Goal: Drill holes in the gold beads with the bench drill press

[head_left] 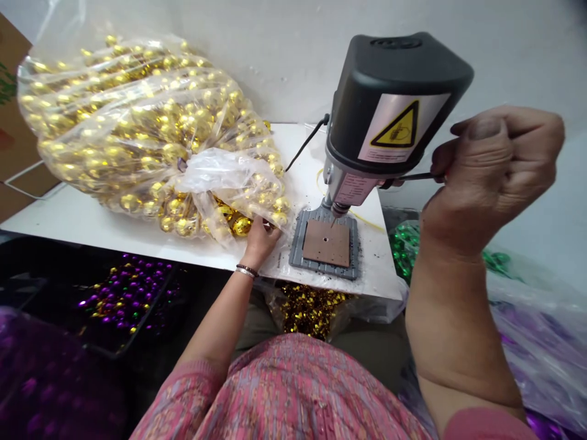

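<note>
A small bench drill press [398, 91] with a black housing and a yellow warning label stands on the white table. My right hand [499, 159] is closed around the end of its feed lever [419, 176]. Below the drill bit [332, 222] lies a brown square plate [326, 242] with a small hole, on the grey base [297, 247]. My left hand [262, 241] is at the opening of a large clear plastic bag [220, 168] full of shiny gold balls [241, 226]. Its fingers are curled and partly hidden; what they grip is unclear.
Dark shavings lie around the drill base. Below the table edge is a bag of gold pieces [314, 308]. A dark crate with purple and gold balls [123, 296] sits at lower left. Green balls [406, 244] and purple-filled bags [536, 342] are on the right; a cardboard box [22, 165] is far left.
</note>
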Demonstrator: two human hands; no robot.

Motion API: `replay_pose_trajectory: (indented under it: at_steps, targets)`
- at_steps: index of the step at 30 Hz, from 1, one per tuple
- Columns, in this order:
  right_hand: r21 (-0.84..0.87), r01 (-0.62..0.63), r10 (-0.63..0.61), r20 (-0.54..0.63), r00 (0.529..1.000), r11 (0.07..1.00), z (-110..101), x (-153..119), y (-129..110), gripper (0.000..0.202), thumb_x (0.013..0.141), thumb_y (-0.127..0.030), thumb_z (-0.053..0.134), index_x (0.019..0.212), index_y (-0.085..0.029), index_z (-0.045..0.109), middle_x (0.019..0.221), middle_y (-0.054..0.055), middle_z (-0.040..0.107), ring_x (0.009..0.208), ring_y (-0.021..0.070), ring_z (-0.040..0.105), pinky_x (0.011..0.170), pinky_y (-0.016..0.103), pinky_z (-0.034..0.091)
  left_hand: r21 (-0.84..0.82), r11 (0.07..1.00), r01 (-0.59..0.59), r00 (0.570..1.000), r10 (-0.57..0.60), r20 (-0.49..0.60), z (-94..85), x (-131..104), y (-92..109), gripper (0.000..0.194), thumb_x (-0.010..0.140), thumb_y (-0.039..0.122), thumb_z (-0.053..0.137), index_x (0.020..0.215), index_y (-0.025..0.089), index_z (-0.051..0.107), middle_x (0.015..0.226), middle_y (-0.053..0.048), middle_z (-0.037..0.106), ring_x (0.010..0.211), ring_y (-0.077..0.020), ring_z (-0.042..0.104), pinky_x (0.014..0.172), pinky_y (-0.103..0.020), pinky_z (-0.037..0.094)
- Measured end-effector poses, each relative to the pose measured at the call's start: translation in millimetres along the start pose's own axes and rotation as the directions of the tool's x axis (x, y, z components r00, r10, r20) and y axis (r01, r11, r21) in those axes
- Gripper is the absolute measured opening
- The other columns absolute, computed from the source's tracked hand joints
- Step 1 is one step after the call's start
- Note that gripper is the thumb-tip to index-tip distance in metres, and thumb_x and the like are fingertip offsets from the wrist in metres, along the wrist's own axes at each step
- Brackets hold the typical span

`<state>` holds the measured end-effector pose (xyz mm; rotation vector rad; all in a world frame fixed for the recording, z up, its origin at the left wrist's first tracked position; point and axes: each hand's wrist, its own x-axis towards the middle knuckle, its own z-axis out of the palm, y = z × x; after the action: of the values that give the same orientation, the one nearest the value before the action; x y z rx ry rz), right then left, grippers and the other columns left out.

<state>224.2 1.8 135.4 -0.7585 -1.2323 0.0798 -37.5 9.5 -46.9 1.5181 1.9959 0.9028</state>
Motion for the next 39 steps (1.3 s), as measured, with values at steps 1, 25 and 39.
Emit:
replay_pose_trajectory:
  at_steps: [1,25,39]
  targets:
    - [0.003,-0.011,0.011,-0.006,1.0,1.0,0.1,-0.5,-0.2,0.026,0.096,-0.038,0.057,0.086,-0.014,0.06,0.068,-0.009,0.052,0.06,-0.0015,0.051,0.066,0.024,0.033,0.012,1.0,-0.006,1.0,0.007,-0.017,-0.9,-2.3,-2.2,0.036,0.083,0.03,0.073,0.113,0.014,0.061,0.106,-0.013,0.074,0.091,-0.0247,0.07,0.084,-0.036,0.055]
    - [0.021,-0.007,0.006,0.045,0.999,1.0,8.8,34.6,13.1,0.019,0.097,-0.021,0.058,0.08,-0.013,0.052,0.068,-0.008,0.051,0.057,-0.0019,0.047,0.065,0.018,0.04,-0.871,0.388,0.303,0.88,0.238,0.412,-23.2,-60.2,28.6,0.06,0.07,0.042,0.088,0.124,0.024,0.067,0.105,-0.005,0.07,0.082,-0.0147,0.062,0.061,-0.023,0.047]
    - [-0.134,-0.262,0.271,0.048,0.961,0.956,31.8,71.7,20.0,0.043,0.097,-0.015,0.054,0.063,-0.02,0.029,0.059,-0.01,0.027,0.058,-0.0023,0.029,0.065,0.015,0.031,-0.733,0.545,0.407,0.833,0.108,0.543,13.6,-44.8,65.7,0.052,0.071,0.039,0.088,0.111,0.019,0.062,0.09,0.0,0.066,0.066,-0.0085,0.06,0.057,-0.021,0.044]
